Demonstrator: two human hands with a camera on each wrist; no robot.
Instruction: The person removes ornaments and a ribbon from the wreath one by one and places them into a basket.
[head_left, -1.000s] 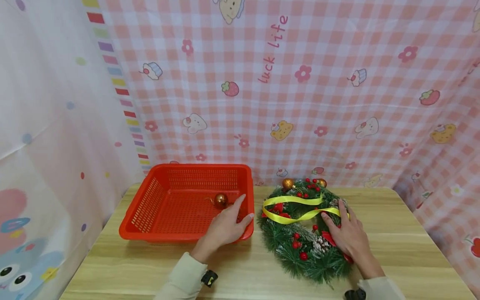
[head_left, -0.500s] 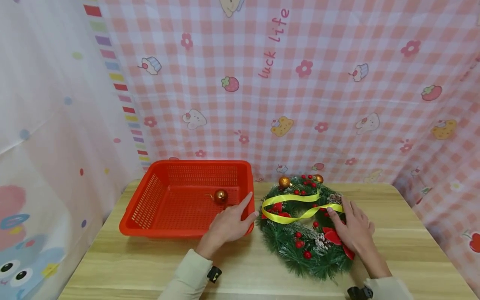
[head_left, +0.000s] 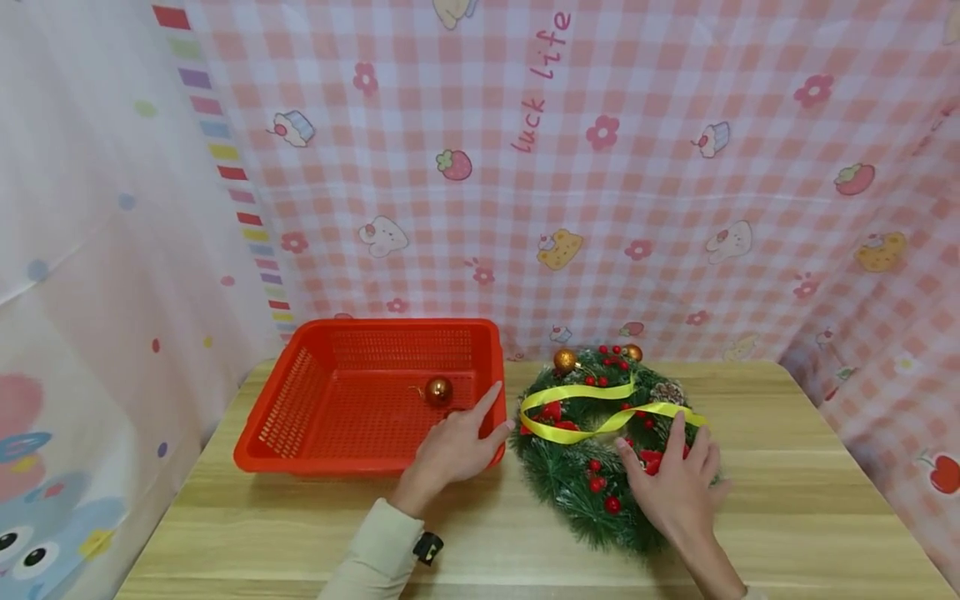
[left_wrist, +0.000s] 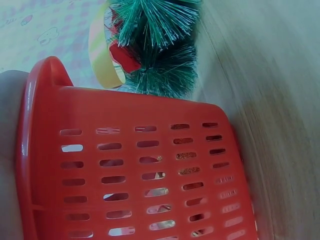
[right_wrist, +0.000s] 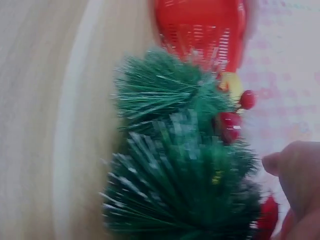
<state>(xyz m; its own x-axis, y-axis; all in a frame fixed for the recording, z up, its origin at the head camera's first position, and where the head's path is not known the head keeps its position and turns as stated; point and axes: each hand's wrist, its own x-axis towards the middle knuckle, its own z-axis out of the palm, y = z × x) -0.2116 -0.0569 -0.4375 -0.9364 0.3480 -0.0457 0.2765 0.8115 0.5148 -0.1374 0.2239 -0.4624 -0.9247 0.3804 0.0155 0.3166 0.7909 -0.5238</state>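
Note:
A green Christmas wreath [head_left: 555,471], trimmed with red berries, red petals, pinecones and gold baubles, lies on the table. A yellow ribbon [head_left: 558,434] loops across its top. My right hand [head_left: 678,492] is over the wreath's right side, fingers spread, and hides part of it; the right wrist view is blurred. My left hand [head_left: 453,454] rests on the near right corner of a red plastic basket [head_left: 281,462], index finger and thumb extended; its other fingers are hard to see. Inside the basket lies a copper-coloured bauble [head_left: 438,391].
The wooden table [head_left: 780,500] carries the basket at left and the wreath at right, a narrow gap between them. A pink checked cloth [head_left: 480,208] hangs behind the table, and a pale curtain [head_left: 97,250] hangs at the left.
My right hand has drawn back from the wreath's upper right side toward its lower right, with its fingers spreading. The left hand stays at the basket's corner.

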